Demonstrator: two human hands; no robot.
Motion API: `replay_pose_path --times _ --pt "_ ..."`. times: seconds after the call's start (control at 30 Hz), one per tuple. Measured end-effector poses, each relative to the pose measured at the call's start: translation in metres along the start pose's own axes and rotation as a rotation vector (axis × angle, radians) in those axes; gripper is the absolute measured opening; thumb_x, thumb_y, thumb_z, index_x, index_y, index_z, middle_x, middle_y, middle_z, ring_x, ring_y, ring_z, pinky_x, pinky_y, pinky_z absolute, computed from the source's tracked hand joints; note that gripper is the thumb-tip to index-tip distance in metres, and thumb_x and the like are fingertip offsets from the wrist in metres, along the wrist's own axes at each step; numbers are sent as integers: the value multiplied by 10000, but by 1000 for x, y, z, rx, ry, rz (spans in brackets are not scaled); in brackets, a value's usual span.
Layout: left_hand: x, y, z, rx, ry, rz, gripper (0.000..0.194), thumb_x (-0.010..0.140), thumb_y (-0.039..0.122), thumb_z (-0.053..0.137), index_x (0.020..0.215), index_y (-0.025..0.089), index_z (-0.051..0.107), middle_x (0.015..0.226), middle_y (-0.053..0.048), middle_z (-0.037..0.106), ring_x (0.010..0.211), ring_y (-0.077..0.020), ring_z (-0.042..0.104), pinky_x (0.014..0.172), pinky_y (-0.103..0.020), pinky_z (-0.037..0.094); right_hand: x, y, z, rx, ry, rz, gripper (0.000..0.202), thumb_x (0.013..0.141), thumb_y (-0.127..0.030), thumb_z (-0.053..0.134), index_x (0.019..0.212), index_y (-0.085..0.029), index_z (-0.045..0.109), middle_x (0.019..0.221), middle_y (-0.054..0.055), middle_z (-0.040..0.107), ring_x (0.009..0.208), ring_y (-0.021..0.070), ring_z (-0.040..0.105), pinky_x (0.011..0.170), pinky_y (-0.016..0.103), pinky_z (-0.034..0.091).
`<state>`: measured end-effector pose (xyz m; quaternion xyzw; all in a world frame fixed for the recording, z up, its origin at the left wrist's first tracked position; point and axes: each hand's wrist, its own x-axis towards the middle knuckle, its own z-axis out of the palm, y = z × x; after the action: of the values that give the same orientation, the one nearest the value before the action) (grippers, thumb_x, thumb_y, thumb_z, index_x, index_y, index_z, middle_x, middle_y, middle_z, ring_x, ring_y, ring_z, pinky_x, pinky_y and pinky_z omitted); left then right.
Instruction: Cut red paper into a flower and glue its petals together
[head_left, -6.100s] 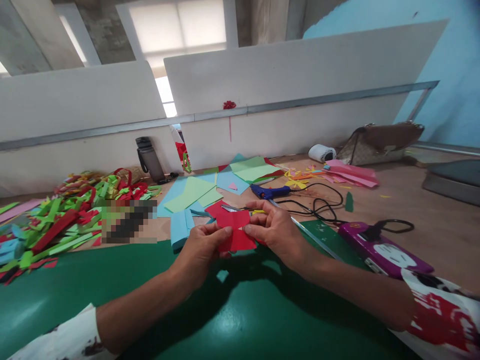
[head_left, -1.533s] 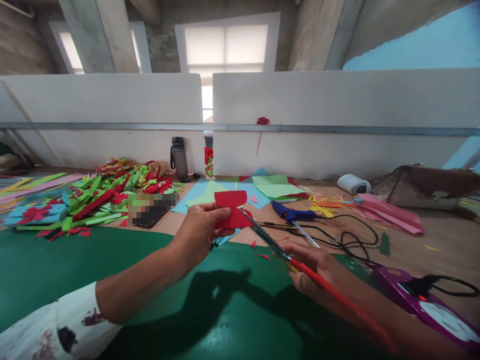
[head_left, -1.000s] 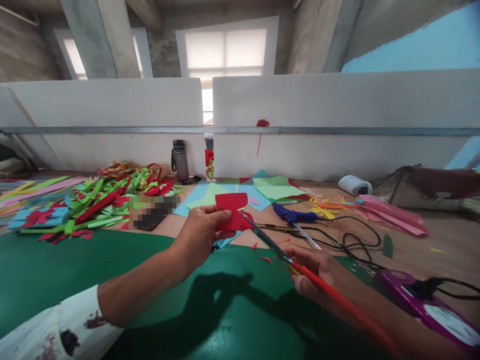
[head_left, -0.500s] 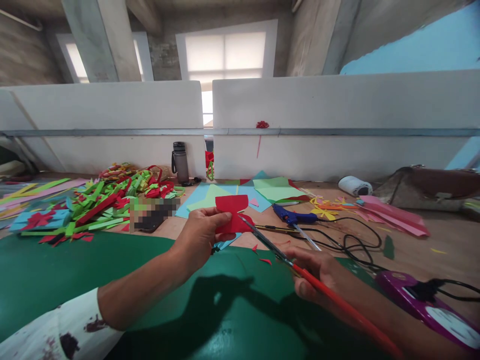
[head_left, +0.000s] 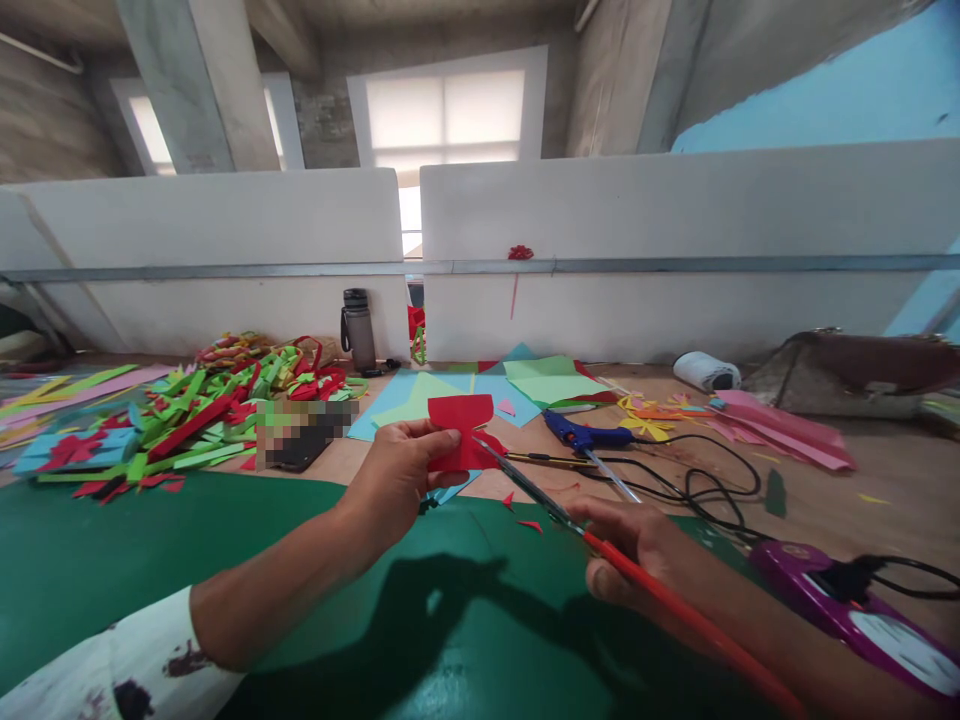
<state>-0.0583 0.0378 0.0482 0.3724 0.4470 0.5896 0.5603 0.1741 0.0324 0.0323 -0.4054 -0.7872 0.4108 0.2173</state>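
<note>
Between the thumb and fingers of my left hand (head_left: 394, 470) is a piece of red paper (head_left: 460, 412), held upright, with a notch at its right side. My right hand (head_left: 634, 540) grips scissors (head_left: 637, 577) with long metal blades and red handles. The blade tips meet the paper at the notch; whether they are cutting into it is hard to see. Small red scraps (head_left: 530, 526) lie under the blades on the green mat (head_left: 315, 580). Blue and light green paper sheets (head_left: 551, 375) are spread behind the red piece.
A blue glue gun (head_left: 592, 435) with a black cord lies on the right, near a purple power strip (head_left: 847, 610). Leftward are a heap of green and red paper strips (head_left: 217, 410), a phone (head_left: 304, 450) and a dark bottle (head_left: 360, 335). White panels (head_left: 675, 210) stand behind.
The view has shifted slightly. My left hand keeps the red paper in nearly the same place, and the scissors remain at its notch with little visible movement.
</note>
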Motion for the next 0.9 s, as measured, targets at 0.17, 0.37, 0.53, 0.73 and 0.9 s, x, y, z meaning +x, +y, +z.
replay_pose_path --times 0.17,0.37,0.53,0.73,0.9 --pt "0 1 2 2 -3 -3 82 732 101 634 810 99 609 742 -57 661 686 -172 658 596 -282 555 -1 -3 1 4 -10 10 318 714 -332 600 1007 -213 636 591 -30 548 513 123 467 466 223 336" --pt "-1 1 3 2 10 -9 113 730 100 636 840 95 608 786 -79 670 727 -199 668 619 -305 562 1 -7 0 13 -40 24 292 700 -325 606 965 -207 635 567 -52 468 472 89 365 439 214 265" --pt "-1 1 2 -3 0 -10 110 727 101 642 834 102 612 781 -81 676 709 -196 672 578 -283 558 3 -3 1 38 -32 51 302 685 -334 616 960 -212 635 591 -45 484 481 89 364 439 213 260" --pt "0 1 -1 18 -28 -2 166 740 109 633 904 98 612 863 -109 688 790 -221 672 608 -294 561 1 3 3 51 8 34 305 698 -369 611 951 -201 635 594 -33 525 495 104 416 446 216 292" --pt "1 0 0 27 -25 -10 196 735 107 637 927 83 605 903 -134 685 808 -232 670 618 -301 558 -2 1 3 10 43 -2 338 697 -402 616 971 -205 639 633 -3 591 556 149 506 482 230 357"
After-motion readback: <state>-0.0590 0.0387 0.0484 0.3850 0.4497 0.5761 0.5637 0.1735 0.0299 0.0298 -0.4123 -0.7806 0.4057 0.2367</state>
